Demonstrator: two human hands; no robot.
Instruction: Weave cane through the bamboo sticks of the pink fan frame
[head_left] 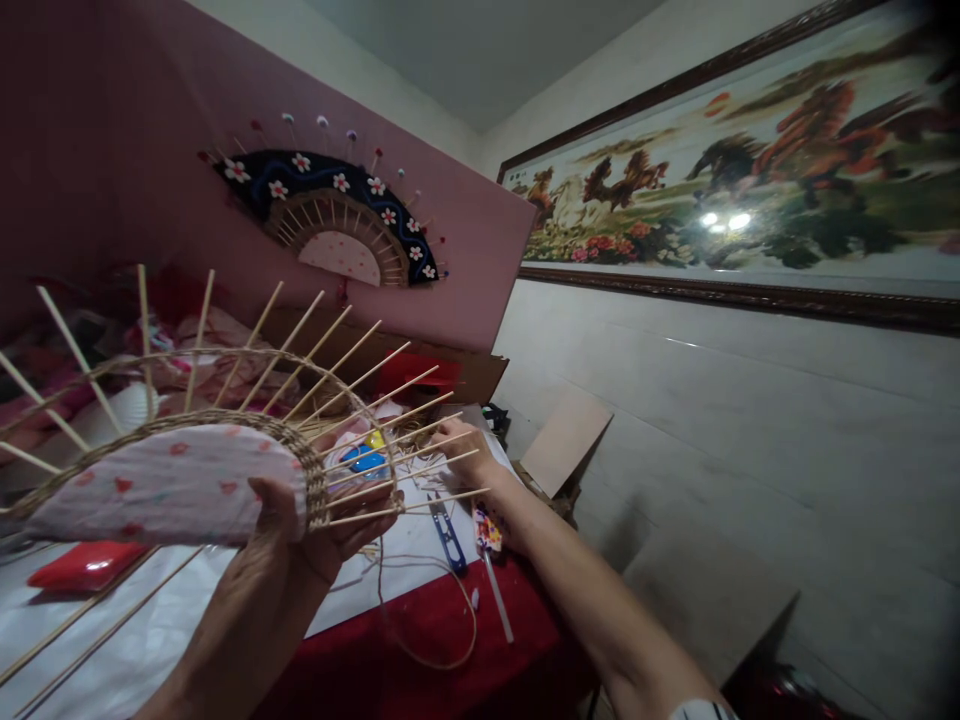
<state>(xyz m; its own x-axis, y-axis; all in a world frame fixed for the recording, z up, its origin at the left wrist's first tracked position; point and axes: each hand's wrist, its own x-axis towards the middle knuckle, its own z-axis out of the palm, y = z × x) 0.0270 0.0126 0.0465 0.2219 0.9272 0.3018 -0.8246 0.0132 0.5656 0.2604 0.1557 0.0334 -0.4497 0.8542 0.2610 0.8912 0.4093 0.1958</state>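
A half-round fan frame (172, 482) with a pale, red-patterned cloth centre, woven cord edge and thin sticks fanning out fills the left of the head view. My left hand (289, 545) grips its right end, thumb over the cloth and fingers behind. A loose cord (429, 662) hangs from the frame's right end and loops over the table edge. My right hand (463, 447) is beyond the sticks, by a tangle of brown cord; its fingers are partly hidden behind the sticks, and what they hold, if anything, is unclear.
Blue snips (448, 535) lie on white paper, beside a colourful packet (487, 530) and a white stick (500, 605). A red packet (90, 566) is at left. Red cloth (420, 640) covers the table's front. A finished dark floral fan (341, 205) hangs on the pink board.
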